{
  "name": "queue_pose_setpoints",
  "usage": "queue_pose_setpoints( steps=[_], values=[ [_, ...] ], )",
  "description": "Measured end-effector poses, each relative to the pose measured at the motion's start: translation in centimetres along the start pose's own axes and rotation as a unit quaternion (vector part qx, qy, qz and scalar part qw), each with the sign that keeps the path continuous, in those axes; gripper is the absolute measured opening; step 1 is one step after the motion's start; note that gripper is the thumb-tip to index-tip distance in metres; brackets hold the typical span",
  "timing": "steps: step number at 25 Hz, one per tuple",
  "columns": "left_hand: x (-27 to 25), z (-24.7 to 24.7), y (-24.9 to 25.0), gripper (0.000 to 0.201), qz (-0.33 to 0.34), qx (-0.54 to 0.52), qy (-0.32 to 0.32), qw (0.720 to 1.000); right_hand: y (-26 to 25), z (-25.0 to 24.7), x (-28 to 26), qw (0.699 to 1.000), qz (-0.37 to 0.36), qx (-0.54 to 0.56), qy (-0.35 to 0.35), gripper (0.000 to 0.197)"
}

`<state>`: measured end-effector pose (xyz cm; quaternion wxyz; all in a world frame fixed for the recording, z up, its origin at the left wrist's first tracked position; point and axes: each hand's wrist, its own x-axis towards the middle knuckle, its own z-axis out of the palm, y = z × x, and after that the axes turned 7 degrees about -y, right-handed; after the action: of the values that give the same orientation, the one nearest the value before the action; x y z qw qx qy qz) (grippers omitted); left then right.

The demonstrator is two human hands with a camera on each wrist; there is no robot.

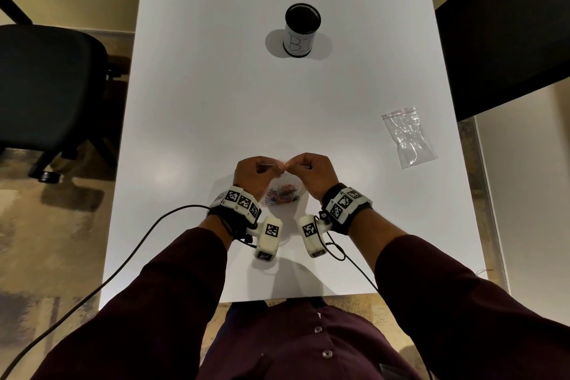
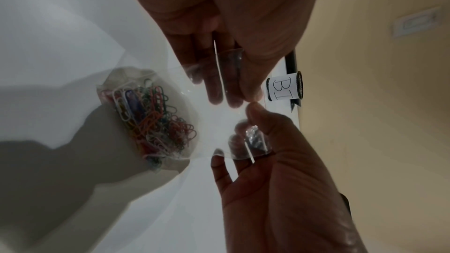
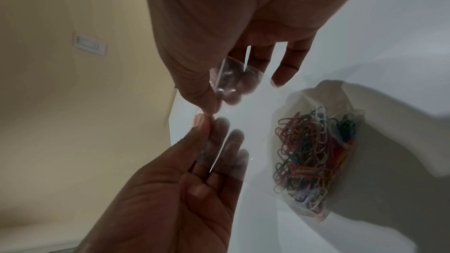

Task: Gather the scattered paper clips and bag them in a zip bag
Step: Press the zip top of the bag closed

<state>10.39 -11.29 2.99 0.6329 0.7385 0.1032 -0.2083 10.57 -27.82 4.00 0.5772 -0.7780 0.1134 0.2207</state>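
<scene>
The left hand (image 1: 254,171) and the right hand (image 1: 311,171) meet thumb to thumb above the near part of the tabletop (image 1: 216,102), each pinching the top edge of a clear zip bag (image 2: 214,122) between thumb and curled fingers. In the left wrist view the left hand (image 2: 255,26) fills the top and the right hand (image 2: 280,180) the bottom; in the right wrist view the right hand (image 3: 231,26) is above and the left hand (image 3: 170,189) below. The bag hangs down from the pinch toward the person, and the coloured paper clips (image 1: 282,193) sit bunched in its bottom, below and between the two wrists; they show as a tangled heap in both wrist views (image 2: 153,120) (image 3: 314,157).

Well to the right on the white tabletop lies a second zip bag (image 1: 408,136), flat and crinkled. Farther out, near the middle, stands a black cup (image 1: 301,30) with a white label marked "BI". A black office chair (image 1: 46,80) stands on the floor to the left.
</scene>
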Motion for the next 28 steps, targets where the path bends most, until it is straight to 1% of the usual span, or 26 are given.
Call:
queue_pose_setpoints(
  steps=[3,6,8,11,13,15,17,18,20,22,25,27,28],
  values=[
    [0.0,-0.4,-0.1,0.007,-0.009,-0.046,-0.004,0.999,0.0,-0.4,0.1,1.0,0.0,0.005,0.002,0.012],
    [0.0,-1.0,-0.1,0.015,-0.008,-0.071,-0.015,0.997,0.3,-1.2,0.1,0.999,0.012,0.032,-0.009,0.007],
    [0.0,-1.1,-0.1,0.014,-0.007,-0.091,-0.019,0.996,0.5,-1.7,0.0,0.999,0.019,0.045,-0.01,0.005],
    [-0.1,-1.0,-0.1,0.013,-0.001,-0.098,-0.022,0.995,0.7,-2.0,0.0,0.997,0.025,0.067,0.0,0.004],
    [-0.1,-0.8,-0.4,0.012,0.002,-0.106,-0.02,0.994,0.5,-1.9,0.0,0.997,0.024,0.079,-0.005,0.008],
    [-0.2,-1.0,-0.7,0.011,0.015,-0.101,-0.029,0.994,0.1,-2.1,-0.2,0.994,0.02,0.103,-0.022,0.007],
    [-0.1,-1.3,-0.8,0.013,0.034,-0.079,-0.048,0.995,-0.5,-2.5,-0.6,0.99,0.02,0.128,-0.047,0.001],
    [0.0,-1.3,-0.7,0.014,0.038,-0.079,-0.056,0.995,-0.7,-2.7,-0.7,0.99,0.018,0.131,-0.055,0.005],
    [-0.1,-1.2,0.1,0.016,0.043,-0.108,-0.054,0.992,-1.0,-3.2,-1.0,0.99,0.014,0.129,-0.064,0.006],
    [-0.4,-0.9,1.2,0.019,0.047,-0.135,-0.044,0.989,-1.4,-3.5,-1.1,0.988,0.016,0.138,-0.062,0.003],
    [-0.3,-0.5,1.7,0.021,0.042,-0.167,-0.029,0.985,-1.9,-3.6,-1.3,0.987,0.015,0.151,-0.056,0.005],
    [0.0,-0.2,1.4,0.021,0.046,-0.176,-0.038,0.983,-2.1,-3.4,-1.5,0.985,0.012,0.164,-0.054,0.004],
    [0.1,-0.1,1.2,0.02,0.053,-0.172,-0.052,0.982,-2.2,-3.3,-1.6,0.983,0.012,0.177,-0.054,0.004]
  ],
)
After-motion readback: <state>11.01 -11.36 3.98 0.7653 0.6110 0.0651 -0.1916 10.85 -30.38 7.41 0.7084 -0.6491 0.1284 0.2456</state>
